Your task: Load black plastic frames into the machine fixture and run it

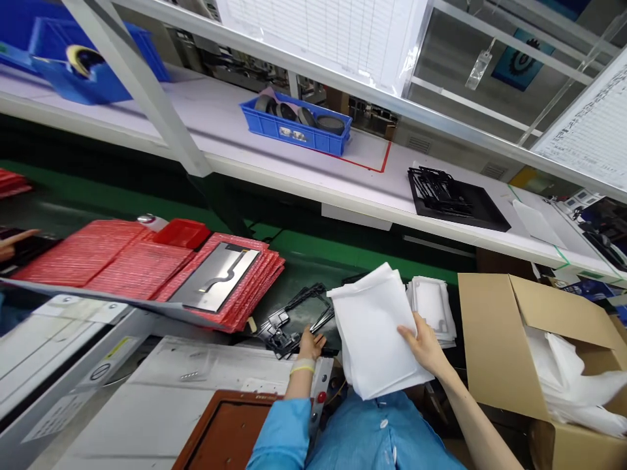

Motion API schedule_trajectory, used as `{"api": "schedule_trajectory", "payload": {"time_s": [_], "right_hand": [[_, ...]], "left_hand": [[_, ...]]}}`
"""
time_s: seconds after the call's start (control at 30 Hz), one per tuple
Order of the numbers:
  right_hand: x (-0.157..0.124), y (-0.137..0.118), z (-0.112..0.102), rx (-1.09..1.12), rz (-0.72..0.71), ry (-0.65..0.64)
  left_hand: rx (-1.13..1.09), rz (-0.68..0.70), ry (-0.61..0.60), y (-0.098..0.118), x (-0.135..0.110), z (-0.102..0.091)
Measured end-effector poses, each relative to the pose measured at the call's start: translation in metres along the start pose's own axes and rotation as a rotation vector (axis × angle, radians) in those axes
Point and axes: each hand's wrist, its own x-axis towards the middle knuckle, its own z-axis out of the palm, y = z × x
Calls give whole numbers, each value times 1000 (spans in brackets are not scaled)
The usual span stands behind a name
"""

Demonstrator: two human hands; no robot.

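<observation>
My left hand (pixel 309 344) grips the near edge of a black plastic frame (pixel 298 318) that lies on the dark conveyor belt in front of me. My right hand (pixel 425 344) holds a stack of white foam bags (pixel 371 329) by its right edge, fingers closed on it, lifted over the belt. Just right of that stack lies a pile of white trays (pixel 434 305).
Red bubble bags (pixel 122 260) with a metal plate (pixel 218 277) on top lie to the left. An open cardboard box (pixel 504 346) with white bags stands at the right. The rear shelf holds a blue bin (pixel 296 127) and black frames (pixel 453 196). Another person's hand (pixel 12 243) shows at far left.
</observation>
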Motion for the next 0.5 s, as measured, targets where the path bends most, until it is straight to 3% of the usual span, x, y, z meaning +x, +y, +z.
{"api": "schedule_trajectory", "payload": {"time_s": [0.1, 0.2, 0.37, 0.5], "right_hand": [[21, -40, 10, -178, -50, -127], [44, -76, 28, -356, -176, -193], [60, -118, 44, -445, -335, -133], [62, -121, 41, -439, -360, -142]], "left_hand": [[-173, -13, -283, -23, -29, 10], [-431, 45, -549, -33, -52, 24], [-568, 98, -598, -21, -55, 26], [-496, 140, -534, -9, -56, 21]]}}
